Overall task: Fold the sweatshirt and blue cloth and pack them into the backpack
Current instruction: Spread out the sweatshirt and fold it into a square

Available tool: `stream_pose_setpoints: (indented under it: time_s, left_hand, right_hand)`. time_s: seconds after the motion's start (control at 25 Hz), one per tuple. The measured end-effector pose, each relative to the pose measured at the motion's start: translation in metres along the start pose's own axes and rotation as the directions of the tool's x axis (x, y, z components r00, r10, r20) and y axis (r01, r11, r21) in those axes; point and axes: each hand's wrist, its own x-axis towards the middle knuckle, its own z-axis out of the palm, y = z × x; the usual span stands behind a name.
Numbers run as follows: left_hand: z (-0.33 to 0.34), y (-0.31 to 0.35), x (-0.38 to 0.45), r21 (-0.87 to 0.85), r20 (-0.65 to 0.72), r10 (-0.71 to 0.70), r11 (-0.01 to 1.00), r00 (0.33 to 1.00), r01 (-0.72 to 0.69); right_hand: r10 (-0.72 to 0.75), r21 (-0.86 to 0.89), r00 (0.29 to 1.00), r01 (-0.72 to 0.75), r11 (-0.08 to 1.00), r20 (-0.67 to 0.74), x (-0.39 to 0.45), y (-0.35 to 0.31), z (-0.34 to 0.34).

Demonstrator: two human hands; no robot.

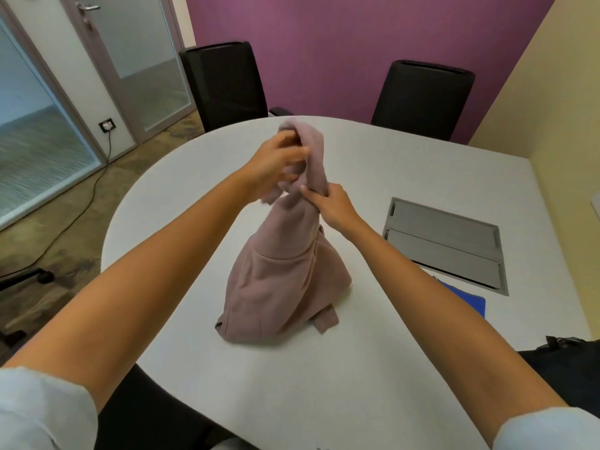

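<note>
Purple wall and two black chairs point(422, 99) stand behind the pale tabletop point(373, 151) where I am working, and judging by how things lie, the job has barely begun: nothing is folded and nothing is packed. My right hand point(331, 206) has its fingers point(311, 193) curled round a bunched neck of the pink sweatshirt point(279, 287), thumb and fingertips pinching the fabric tight just below the part that loops upward. My left hand point(276, 164) is higher and a little farther out; its fingers are bent into the upper fold of the same garment, gripping it, though motion blur keeps me from telling exactly how each finger lies. Between the two hands the cloth rises in a hump, and below my right hand the rest of the sweatshirt hangs down in a crumpled cone whose hem and one cuff rest on the tabletop. Off to my right, near a grey cable hatch point(444, 241), the blue cloth point(467, 300) lies flat, untouched by either hand and partly hidden by my forearm. At the right edge a dark shape, I take it to be the backpack point(568, 362), waits, only partly in view.
</note>
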Motion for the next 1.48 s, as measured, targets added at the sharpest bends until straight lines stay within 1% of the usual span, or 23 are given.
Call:
stream_pose_setpoints:
  time_s: [0.08, 0.16, 0.2, 0.24, 0.36, 0.44, 0.56, 0.64, 0.72, 0.8, 0.84, 0.88, 0.92, 0.96, 1.0, 1.04, 1.08, 1.12, 1.16, 1.24, 1.36, 1.44, 1.48]
  left_hand:
    - [-0.008, -0.033, -0.004, 0.089, -0.128, -0.09, 0.991, 0.988, 0.102]
    - [-0.016, -0.065, -0.018, 0.089, -0.278, -0.253, 0.954, 0.927, 0.287]
    - [-0.018, -0.081, -0.027, 0.091, -0.279, -0.337, 0.923, 0.899, 0.374]
    - [-0.02, -0.102, -0.037, 0.119, -0.225, -0.406, 0.891, 0.886, 0.438]
    - [-0.018, -0.148, -0.072, 0.375, 0.055, -0.534, 0.794, 0.844, 0.478]
    - [-0.02, -0.166, -0.079, 0.499, 0.038, -0.548, 0.734, 0.836, 0.459]
    - [-0.023, -0.163, -0.07, 0.531, -0.02, -0.475, 0.741, 0.88, 0.412]
    - [-0.026, -0.156, -0.063, 0.526, -0.07, -0.417, 0.757, 0.906, 0.389]
    - [-0.026, -0.147, -0.06, 0.446, -0.098, -0.353, 0.82, 0.931, 0.358]
    - [-0.021, -0.139, -0.06, 0.356, -0.126, -0.269, 0.886, 0.955, 0.297]
    - [-0.019, -0.135, -0.06, 0.329, -0.137, -0.211, 0.912, 0.968, 0.246]
    - [-0.015, -0.13, -0.059, 0.328, -0.131, -0.149, 0.926, 0.98, 0.185]
    - [-0.011, -0.125, -0.059, 0.353, -0.105, -0.09, 0.928, 0.99, 0.122]
    - [-0.007, -0.12, -0.057, 0.396, -0.06, -0.042, 0.916, 0.997, 0.062]
    - [-0.003, -0.117, -0.055, 0.449, -0.009, -0.005, 0.893, 1.0, 0.009]
    - [0.003, -0.113, -0.053, 0.5, 0.035, 0.024, 0.865, 0.999, -0.039]
    - [0.009, -0.109, -0.05, 0.542, 0.065, 0.054, 0.837, 0.996, -0.08]
    - [0.015, -0.106, -0.048, 0.57, 0.071, 0.084, 0.814, 0.994, -0.11]
    - [0.022, -0.103, -0.047, 0.584, 0.054, 0.114, 0.802, 0.992, -0.124]
    - [0.029, -0.101, -0.044, 0.577, -0.039, 0.138, 0.812, 0.99, -0.091]
    - [0.027, -0.099, -0.041, 0.521, -0.194, 0.082, 0.853, 0.978, 0.032]
    - [0.022, -0.097, -0.04, 0.508, -0.163, 0.088, 0.861, 0.983, 0.007]
    - [0.019, -0.095, -0.039, 0.502, -0.112, 0.103, 0.864, 0.988, -0.033]
  right_hand:
    - [0.069, 0.164, 0.993, -0.052, 0.985, -0.099, -0.002, 0.007, -0.006]
    - [0.163, 0.342, 0.974, -0.101, 0.934, -0.157, -0.003, 0.013, -0.014]
    - [0.207, 0.421, 0.964, -0.121, 0.899, -0.165, -0.004, 0.014, -0.019]
    - [0.238, 0.485, 0.957, -0.131, 0.864, -0.166, -0.004, 0.013, -0.025]
    - [0.247, 0.606, 0.954, -0.096, 0.79, -0.171, -0.004, 0.001, -0.046]
    - [0.214, 0.633, 0.96, -0.051, 0.773, -0.184, -0.005, -0.006, -0.06]
    - [0.183, 0.624, 0.953, 0.008, 0.781, -0.242, -0.009, -0.008, -0.079]
    - [0.171, 0.572, 0.949, 0.013, 0.82, -0.267, -0.01, -0.002, -0.09]
    - [0.16, 0.453, 0.969, -0.059, 0.889, -0.189, -0.008, 0.011, -0.1]
    - [0.234, 0.126, 0.971, -0.226, 0.966, -0.052, -0.005, 0.03, -0.108]
    - [0.329, -0.122, 0.944, -0.326, 0.938, 0.009, -0.004, 0.038, -0.11]
    - [0.448, -0.39, 0.893, -0.398, 0.83, 0.042, -0.005, 0.043, -0.109]
    - [0.535, -0.629, 0.844, -0.396, 0.669, 0.038, -0.007, 0.047, -0.105]
    - [0.55, -0.782, 0.835, -0.333, 0.527, 0.015, -0.011, 0.048, -0.098]
    - [0.463, -0.823, 0.886, -0.251, 0.509, 0.016, -0.014, 0.047, -0.089]
    - [0.313, -0.775, 0.947, -0.145, 0.615, 0.071, -0.017, 0.043, -0.078]
    - [0.147, -0.667, 0.98, -0.018, 0.745, 0.138, -0.019, 0.039, -0.067]
    - [0.025, -0.542, 0.981, 0.084, 0.836, 0.191, -0.023, 0.033, -0.057]
    - [-0.035, -0.448, 0.972, 0.139, 0.883, 0.233, -0.026, 0.029, -0.048]
    - [-0.051, -0.379, 0.963, 0.152, 0.913, 0.265, -0.034, 0.028, -0.034]
    - [-0.136, -0.452, 0.973, 0.207, 0.868, 0.185, -0.041, 0.035, -0.023]
    - [-0.208, -0.543, 0.968, 0.253, 0.801, 0.144, -0.036, 0.038, -0.022]
    - [-0.226, -0.533, 0.967, 0.254, 0.807, 0.118, -0.03, 0.038, -0.024]
